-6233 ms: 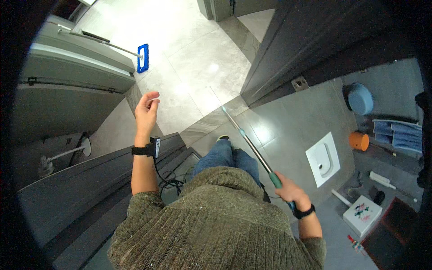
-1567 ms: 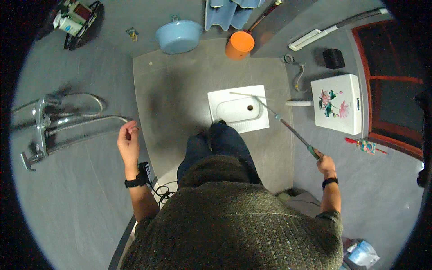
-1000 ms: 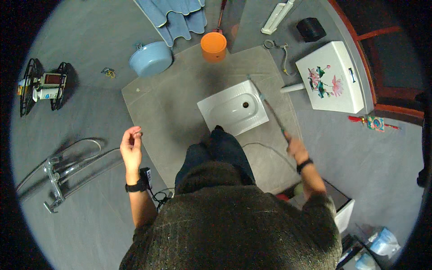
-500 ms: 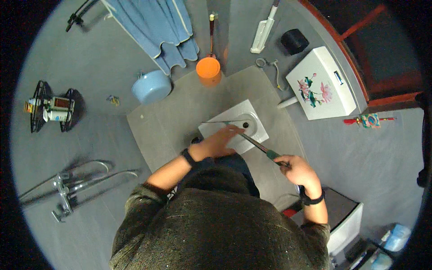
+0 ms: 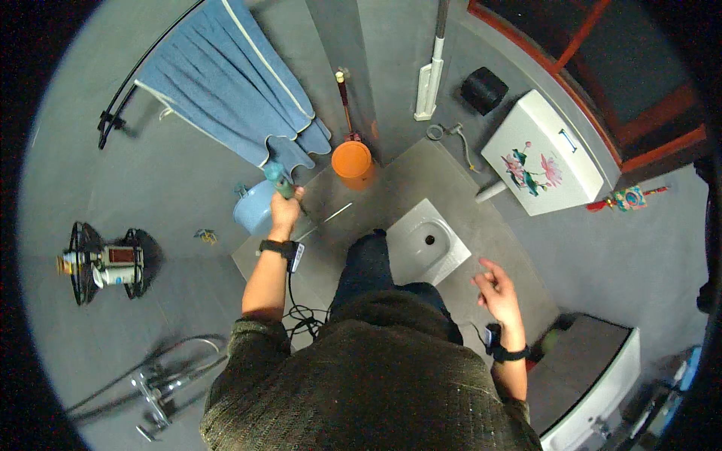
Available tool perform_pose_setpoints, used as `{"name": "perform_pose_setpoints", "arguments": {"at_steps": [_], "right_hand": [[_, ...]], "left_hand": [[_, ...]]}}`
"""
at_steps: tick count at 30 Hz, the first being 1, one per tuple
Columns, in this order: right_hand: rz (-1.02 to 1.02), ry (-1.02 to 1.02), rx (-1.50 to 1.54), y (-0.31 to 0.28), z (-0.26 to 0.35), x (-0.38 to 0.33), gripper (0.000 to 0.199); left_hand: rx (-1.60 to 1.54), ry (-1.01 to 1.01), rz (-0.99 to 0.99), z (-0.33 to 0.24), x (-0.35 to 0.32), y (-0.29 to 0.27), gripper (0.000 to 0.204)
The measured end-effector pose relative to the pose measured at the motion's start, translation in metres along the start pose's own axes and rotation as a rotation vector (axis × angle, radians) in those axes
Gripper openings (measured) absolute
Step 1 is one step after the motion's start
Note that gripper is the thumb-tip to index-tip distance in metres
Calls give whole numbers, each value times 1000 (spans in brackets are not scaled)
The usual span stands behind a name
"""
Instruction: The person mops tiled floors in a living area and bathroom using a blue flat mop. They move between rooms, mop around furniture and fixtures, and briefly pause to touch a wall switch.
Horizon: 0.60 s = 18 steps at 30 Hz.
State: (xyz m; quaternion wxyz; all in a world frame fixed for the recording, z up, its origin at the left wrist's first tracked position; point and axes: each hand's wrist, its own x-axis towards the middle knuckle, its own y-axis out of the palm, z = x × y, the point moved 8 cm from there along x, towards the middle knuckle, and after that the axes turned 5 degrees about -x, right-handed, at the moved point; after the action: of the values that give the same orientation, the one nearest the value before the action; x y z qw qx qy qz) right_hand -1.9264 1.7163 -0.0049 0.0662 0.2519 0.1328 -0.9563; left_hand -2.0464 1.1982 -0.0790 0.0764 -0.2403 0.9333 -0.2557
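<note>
In the head view my left hand [image 5: 284, 214] is closed around a dark green handle [image 5: 284, 188]. A teal part [image 5: 274, 171] shows above the fist, in front of the light blue basin [image 5: 254, 209]; the tool's exact kind is unclear. A thin pale rod [image 5: 338, 212] shows to the right of this hand, and whether it joins the handle I cannot tell. My right hand [image 5: 498, 292] holds nothing, its index finger stretched out and the others loosely bent. It hangs to the right of the white squat toilet [image 5: 412, 257].
An orange bucket [image 5: 353, 167] hangs at the far wall beside a blue towel [image 5: 233, 90]. On the right are a white cistern [image 5: 538, 120] with painted flowers and a dark-topped cabinet [image 5: 575, 368]. Black cable [image 5: 304, 319] lies by my left leg. Shower taps [image 5: 154, 395] project from the left wall.
The green handle has passed from my right hand to my left. My left hand has moved away from the toilet toward the basin; my right hand has let go, its fingers now loosened.
</note>
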Motion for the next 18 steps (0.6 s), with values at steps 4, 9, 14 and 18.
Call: {"name": "perform_pose_setpoints", "arguments": {"at_steps": [4, 9, 14, 18], "right_hand": [[-146, 187, 35, -6, -52, 4, 39], [-226, 306, 158, 32, -57, 29, 41], [-243, 288, 159, 69, -30, 69, 39], [-331, 328, 192, 87, -28, 72, 39]], "left_hand": [[163, -95, -124, 49, 99, 2, 34], [240, -38, -191, 100, 201, 49, 36], [-151, -35, -18, 130, 287, 107, 48], [192, 55, 296, 88, 326, 161, 56]]}}
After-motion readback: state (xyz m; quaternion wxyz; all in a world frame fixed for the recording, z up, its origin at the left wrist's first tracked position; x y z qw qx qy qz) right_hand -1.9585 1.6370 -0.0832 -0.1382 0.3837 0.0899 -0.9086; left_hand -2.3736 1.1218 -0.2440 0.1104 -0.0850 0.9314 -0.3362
